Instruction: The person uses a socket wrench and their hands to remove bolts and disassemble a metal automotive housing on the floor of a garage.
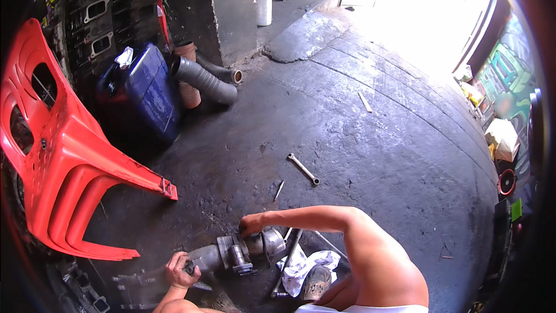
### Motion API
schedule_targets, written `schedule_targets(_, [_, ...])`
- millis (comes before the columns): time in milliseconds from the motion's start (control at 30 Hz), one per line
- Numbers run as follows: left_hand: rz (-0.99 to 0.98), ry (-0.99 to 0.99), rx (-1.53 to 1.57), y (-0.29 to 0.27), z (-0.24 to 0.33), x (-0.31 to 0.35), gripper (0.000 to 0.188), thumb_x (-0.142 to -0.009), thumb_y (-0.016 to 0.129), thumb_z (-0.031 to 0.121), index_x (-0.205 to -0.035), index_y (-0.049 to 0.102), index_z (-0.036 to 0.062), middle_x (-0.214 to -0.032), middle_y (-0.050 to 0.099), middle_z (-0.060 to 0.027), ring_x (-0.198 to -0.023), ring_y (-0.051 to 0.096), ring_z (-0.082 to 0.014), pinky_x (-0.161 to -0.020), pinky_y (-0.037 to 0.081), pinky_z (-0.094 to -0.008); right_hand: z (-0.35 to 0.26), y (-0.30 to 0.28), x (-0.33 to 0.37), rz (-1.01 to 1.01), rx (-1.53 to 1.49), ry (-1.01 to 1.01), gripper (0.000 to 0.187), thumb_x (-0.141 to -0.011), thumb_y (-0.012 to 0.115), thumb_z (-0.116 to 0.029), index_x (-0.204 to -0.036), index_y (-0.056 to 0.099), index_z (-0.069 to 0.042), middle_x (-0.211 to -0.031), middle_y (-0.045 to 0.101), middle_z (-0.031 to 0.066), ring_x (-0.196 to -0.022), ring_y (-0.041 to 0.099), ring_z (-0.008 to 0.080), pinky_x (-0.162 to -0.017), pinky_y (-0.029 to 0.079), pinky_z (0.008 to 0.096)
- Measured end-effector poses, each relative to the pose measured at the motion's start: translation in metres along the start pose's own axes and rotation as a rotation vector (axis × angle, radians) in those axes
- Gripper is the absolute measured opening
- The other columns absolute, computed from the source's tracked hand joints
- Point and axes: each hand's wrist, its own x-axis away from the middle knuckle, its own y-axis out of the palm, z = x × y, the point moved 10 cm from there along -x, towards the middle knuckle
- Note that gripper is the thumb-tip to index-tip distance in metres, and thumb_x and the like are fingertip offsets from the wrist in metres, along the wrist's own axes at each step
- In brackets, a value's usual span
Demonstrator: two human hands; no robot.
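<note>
On the dark floor in front of me lies a metal pipe assembly [208, 257] with a clamp-like housing and a small cylinder on it. It looks like an exhaust part, but its exact kind is unclear. My right hand [252, 225] reaches across and grips the top of the housing, fingers curled down behind it. My left hand [179, 271] is closed round a small dark object [189, 266] beside the pipe's left part; its kind cannot be made out. A white cloth [304, 268] lies to the right of the assembly, by my shoe [317, 283], with a long metal bar [286, 266] next to it.
A combination wrench [303, 169] and a thin metal tool [279, 190] lie farther out. At left a red plastic chair [75, 162] is tipped over. Behind it stand a blue jerrycan [147, 90] and black ribbed hose [205, 79]. Metal parts [84, 290] lie at lower left.
</note>
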Motion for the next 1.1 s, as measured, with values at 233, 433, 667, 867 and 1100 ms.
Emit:
schedule_targets(233, [-0.002, -0.008, -0.004, 0.004, -0.006, 0.006, 0.04, -0.066, 0.061, 0.045, -0.075, 0.059, 0.006, -0.085, 0.061, -0.0113, -0.073, 0.061, -0.032, -0.065, 0.05, -0.042, -0.02, -0.019, 0.007, 0.141, 0.109, 0.047, 0.039, -0.074, 0.064, -0.038, -0.087, 0.065, -0.002, -0.084, 0.066, 0.018, -0.081, 0.063, 0.0324, -0.072, 0.048, 0.0421])
schedule_targets(433, [0.004, 0.006, 0.003, 0.005, -0.003, 0.004, 0.04, -0.066, 0.062, 0.044, -0.074, 0.058, 0.0056, -0.084, 0.06, -0.0113, -0.074, 0.061, -0.0319, -0.066, 0.05, -0.0415, -0.001, 0.005, 0.002, -0.084, 0.028, 0.046, 0.035, -0.079, 0.06, -0.037, -0.089, 0.066, -0.004, -0.085, 0.067, 0.0153, -0.081, 0.064, 0.028, -0.072, 0.047, 0.0416])
schedule_targets(667, [-0.017, -0.038, -0.004, -0.002, -0.009, 0.012, 0.037, -0.065, 0.062, 0.041, -0.075, 0.058, 0.0053, -0.084, 0.06, -0.0119, -0.074, 0.061, -0.0322, -0.066, 0.05, -0.0418, -0.029, -0.009, 0.0, 0.079, 0.138, 0.016, 0.032, -0.08, 0.058, -0.034, -0.086, 0.065, -0.003, -0.081, 0.066, 0.0148, -0.075, 0.062, 0.0253, -0.07, 0.046, 0.0409])
schedule_targets(867, [-0.03, -0.016, 0.042, 0.013, 0.003, -0.002, 0.037, -0.064, 0.062, 0.04, -0.075, 0.057, 0.0049, -0.084, 0.06, -0.0125, -0.075, 0.06, -0.0328, -0.067, 0.05, -0.0422, 0.021, 0.012, 0.0, -0.086, -0.07, -0.022, 0.034, -0.078, 0.058, -0.035, -0.082, 0.066, -0.002, -0.079, 0.065, 0.0151, -0.072, 0.06, 0.0247, -0.068, 0.045, 0.0422])
schedule_targets(1100, [-0.017, -0.047, 0.02, -0.002, -0.006, 0.006, 0.036, -0.064, 0.063, 0.038, -0.074, 0.057, 0.0044, -0.085, 0.06, -0.0131, -0.075, 0.061, -0.034, -0.067, 0.05, -0.0429, -0.02, -0.007, 0.0, 0.0, 0.053, 0.113, 0.033, -0.08, 0.058, -0.033, -0.082, 0.066, -0.001, -0.08, 0.066, 0.015, -0.075, 0.06, 0.0234, -0.07, 0.045, 0.0395])
